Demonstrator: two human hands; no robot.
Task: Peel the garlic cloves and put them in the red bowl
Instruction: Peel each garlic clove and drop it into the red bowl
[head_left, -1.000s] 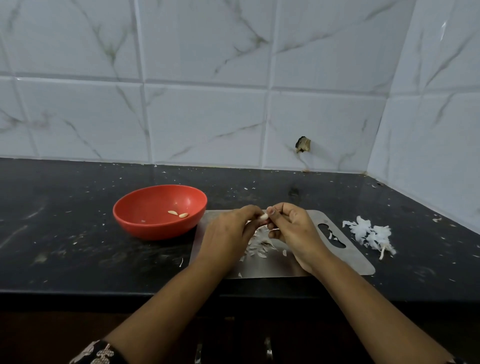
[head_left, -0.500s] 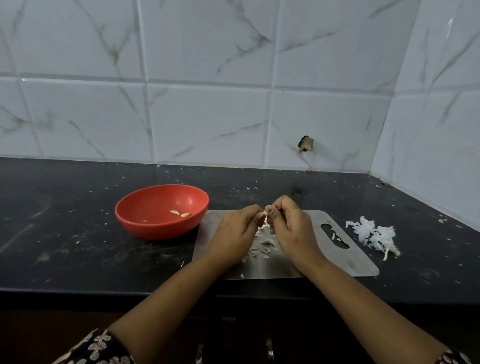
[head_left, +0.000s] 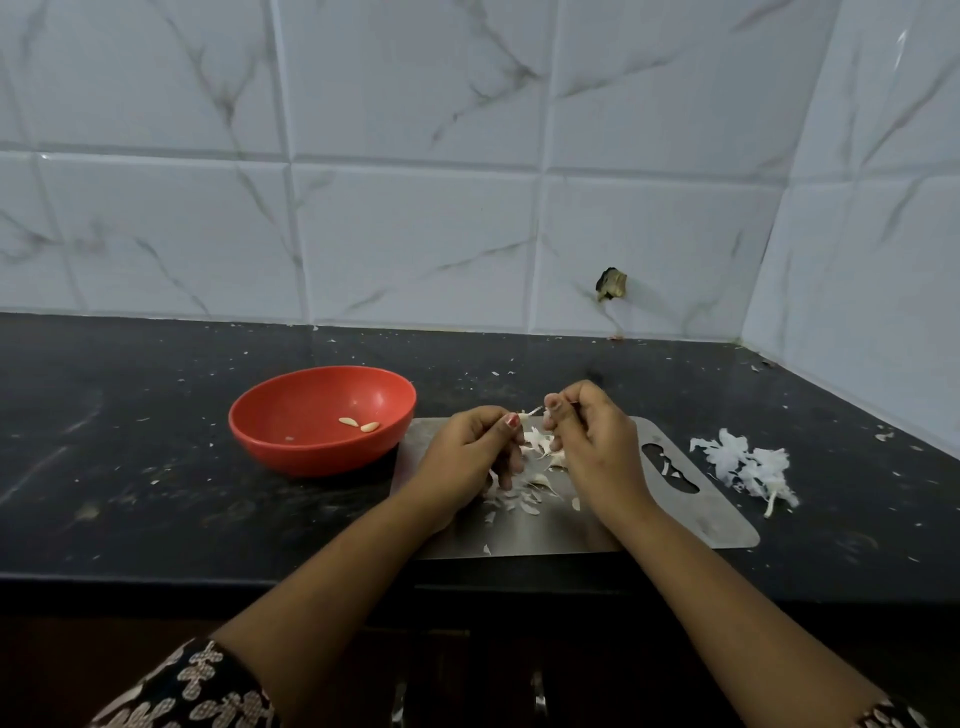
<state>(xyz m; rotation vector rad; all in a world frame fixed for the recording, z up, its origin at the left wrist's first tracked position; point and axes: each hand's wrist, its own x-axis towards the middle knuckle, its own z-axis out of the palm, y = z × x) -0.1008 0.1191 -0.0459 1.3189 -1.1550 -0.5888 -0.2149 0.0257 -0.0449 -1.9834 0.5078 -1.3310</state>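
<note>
Two peeled cloves (head_left: 359, 424) lie in the red bowl (head_left: 311, 457); left hand (head_left: 467, 452) and right hand (head_left: 597, 447) pinch one garlic clove (head_left: 534, 413).

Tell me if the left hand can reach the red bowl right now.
Probably yes: the red bowl sits just left of the left hand with nothing between them, though that hand is pinching a garlic clove.

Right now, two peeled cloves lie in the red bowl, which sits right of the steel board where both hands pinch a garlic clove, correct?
Not quite. The head view shows the red bowl left of the steel board, not right. Two peeled cloves do lie in it, and the left hand and right hand pinch a garlic clove over the board.
</note>
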